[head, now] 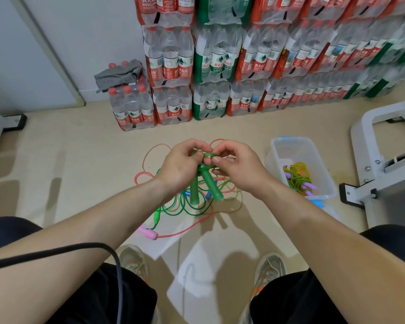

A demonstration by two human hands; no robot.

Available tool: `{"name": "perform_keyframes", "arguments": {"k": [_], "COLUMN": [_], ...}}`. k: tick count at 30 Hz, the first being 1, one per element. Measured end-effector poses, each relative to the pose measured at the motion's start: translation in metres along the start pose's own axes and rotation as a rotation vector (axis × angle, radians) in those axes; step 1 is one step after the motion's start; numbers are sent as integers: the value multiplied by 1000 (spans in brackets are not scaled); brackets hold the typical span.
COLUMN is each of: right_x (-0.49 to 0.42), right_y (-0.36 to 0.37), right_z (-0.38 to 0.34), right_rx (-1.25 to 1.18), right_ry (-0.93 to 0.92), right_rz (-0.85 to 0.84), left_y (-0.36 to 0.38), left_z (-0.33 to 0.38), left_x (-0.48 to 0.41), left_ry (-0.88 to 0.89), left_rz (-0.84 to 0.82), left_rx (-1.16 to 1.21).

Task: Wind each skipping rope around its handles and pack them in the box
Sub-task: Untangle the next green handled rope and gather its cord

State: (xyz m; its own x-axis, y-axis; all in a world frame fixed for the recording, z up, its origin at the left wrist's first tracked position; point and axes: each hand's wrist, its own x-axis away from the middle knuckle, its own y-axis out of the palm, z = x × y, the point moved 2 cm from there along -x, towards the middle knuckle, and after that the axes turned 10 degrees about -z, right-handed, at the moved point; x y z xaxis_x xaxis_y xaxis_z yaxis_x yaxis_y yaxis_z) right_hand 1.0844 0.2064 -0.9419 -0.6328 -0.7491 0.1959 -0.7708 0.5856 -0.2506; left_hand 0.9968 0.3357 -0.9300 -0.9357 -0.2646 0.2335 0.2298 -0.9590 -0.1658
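Hands, left [180, 167] and right [241, 167], pinch green rope [207, 155] near box [290, 139] rim.

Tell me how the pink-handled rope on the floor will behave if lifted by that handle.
The pink-handled rope probably trails limp: its cord lies in loose curves. It likely snags, since it runs into the tangled pile.

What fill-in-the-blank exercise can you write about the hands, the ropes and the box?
The left hand grips two ____ handles, and the right hand pinches their rope.
The clear box stands on the person's ____ side.
The wound rope inside it has ____ grips.
The pink handle lies on the ____.
Missing: green; right; purple; floor.
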Motion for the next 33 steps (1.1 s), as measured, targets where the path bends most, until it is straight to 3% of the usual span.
{"name": "perform_keyframes", "arguments": {"k": [4,10,18,21,28,33], "right_x": [0,1,2,5,3,2], "right_y": [-6,-6,-6,-3,-11,-9], "right_z": [-3,-4,-10,-13,-7,-7], "right_rx": [-69,-166,10,189,-135,-52], "right_ry": [31,73,238,215,138,194], "right_rz": [43,-29,-94,-92,-55,-11], "left_y": [0,0,0,0,-5,-11], "left_z": [-7,-12,-18,-16,-17,-21], "left_x": [-4,-7,-7,-9,-15,-15], "left_ry": [28,58,27,40,30,16], "left_rz": [-87,11,-54,-64,-42,-72], "left_rx": [-133,-286,-539,-572,-563,-577]}}
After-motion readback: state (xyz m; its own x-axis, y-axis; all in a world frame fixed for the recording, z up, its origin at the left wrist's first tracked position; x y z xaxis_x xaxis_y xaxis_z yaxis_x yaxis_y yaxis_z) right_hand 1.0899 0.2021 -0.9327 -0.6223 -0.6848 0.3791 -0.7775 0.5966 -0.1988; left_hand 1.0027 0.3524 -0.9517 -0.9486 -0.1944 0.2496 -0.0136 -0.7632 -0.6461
